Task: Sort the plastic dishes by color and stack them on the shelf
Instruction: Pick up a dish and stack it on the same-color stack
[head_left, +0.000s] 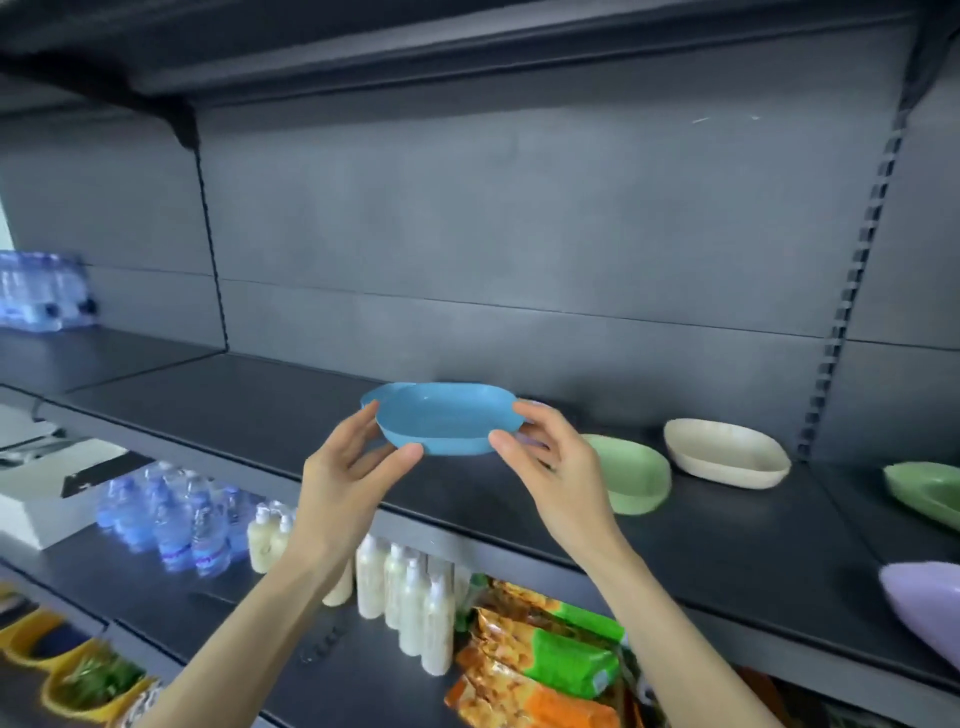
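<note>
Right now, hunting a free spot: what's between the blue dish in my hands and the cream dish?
Head view: your right hand, then a pale green dish on the shelf, close beside the cream dish; something lilac peeks behind the hand.

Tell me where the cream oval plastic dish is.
Head view, right of centre: the cream oval plastic dish lies on the dark shelf, between a pale green oval dish on its left and the slotted upright on its right.
</note>
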